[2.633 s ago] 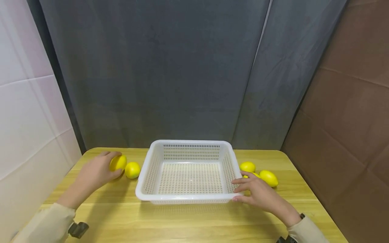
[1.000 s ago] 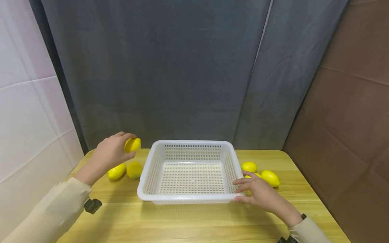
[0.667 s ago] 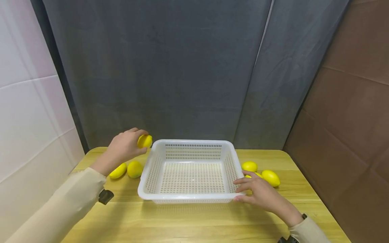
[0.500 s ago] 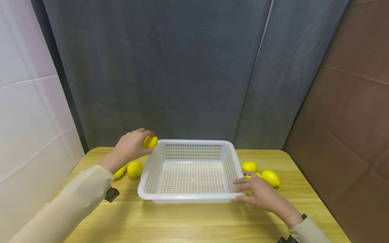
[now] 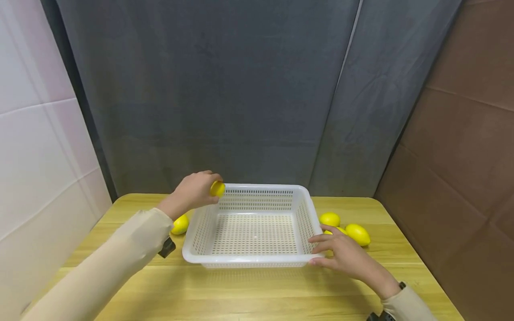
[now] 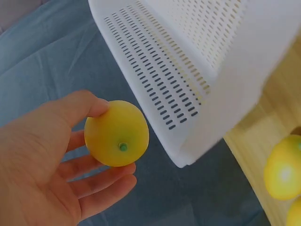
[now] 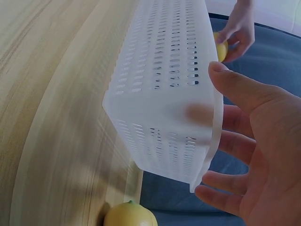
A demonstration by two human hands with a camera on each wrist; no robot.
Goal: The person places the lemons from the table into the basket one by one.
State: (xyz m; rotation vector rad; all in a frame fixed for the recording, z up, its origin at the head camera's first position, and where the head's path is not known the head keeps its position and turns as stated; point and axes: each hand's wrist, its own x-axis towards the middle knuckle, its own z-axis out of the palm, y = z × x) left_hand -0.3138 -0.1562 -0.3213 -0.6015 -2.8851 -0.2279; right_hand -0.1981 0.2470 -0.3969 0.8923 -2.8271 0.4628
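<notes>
My left hand [image 5: 197, 191] holds a yellow lemon [image 5: 217, 189] between thumb and fingers, above the back left corner of the white plastic basket [image 5: 253, 259]. In the left wrist view the lemon [image 6: 117, 134] shows its green stem end, just outside the basket's rim. My right hand [image 5: 341, 254] grips the basket's right rim near the front corner. The right wrist view shows that thumb and fingers on either side of the rim [image 7: 217, 122]. No fruit lies inside the basket.
Left of the basket rests one lemon [image 5: 180, 224]; another, behind the left arm in the head view, shows at the left wrist view's edge [image 6: 294, 214]. Several lemons [image 5: 357, 235] lie to the right, one partly behind the right hand. Grey cloth [image 5: 225, 98] hangs behind the wooden table [image 5: 257, 294].
My left hand has lifted a lemon off the left side of the table and carried it rightward to the basket's back left corner. The right hand stays on the rim.
</notes>
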